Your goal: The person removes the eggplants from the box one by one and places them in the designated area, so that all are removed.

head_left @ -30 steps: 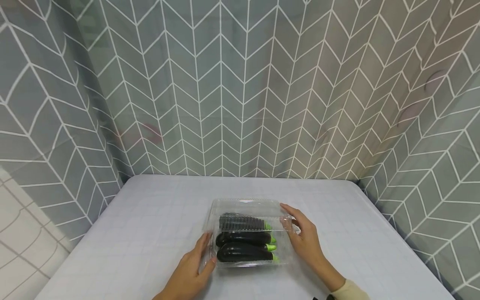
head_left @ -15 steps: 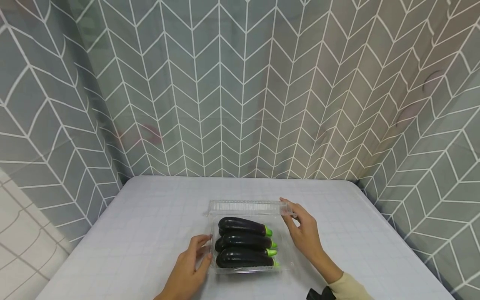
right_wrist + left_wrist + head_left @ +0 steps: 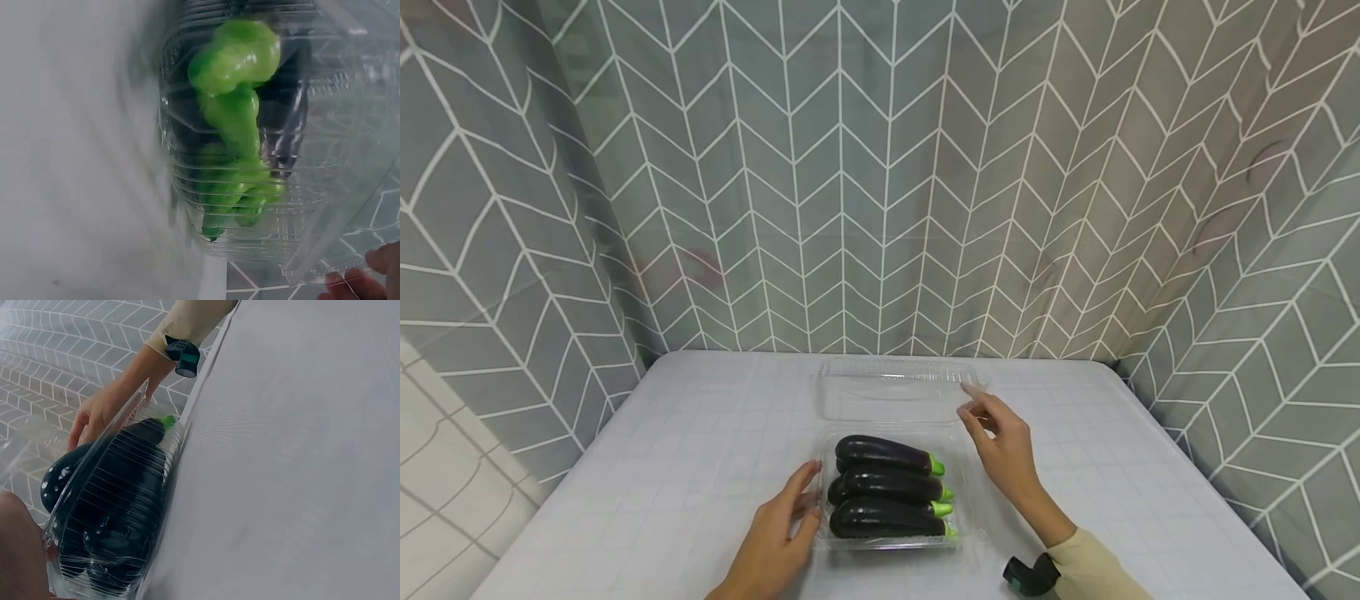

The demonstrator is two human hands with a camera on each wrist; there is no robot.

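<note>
A clear plastic clamshell container sits on the table with several dark eggplants inside, their green stems toward the right. Its hinged lid is swung back toward the far side, so the eggplants lie uncovered from above. At the container's left side, my left hand holds the wall with bent fingers and thumb. My right hand pinches the lid's right edge between thumb and fingers, seen also at the lower corner of the right wrist view. In the left wrist view, the ribbed container wall partly covers the eggplants.
A white cloth with a faint check covers the table. Grey curtains with white chevron lines hang behind it and along both sides. A black wrist-worn device is by the right sleeve. White tiles show at left.
The lid has swung up and back from over the eggplants to the far side, with my right hand moving along its right edge. My left hand has stayed at the container's left side.
</note>
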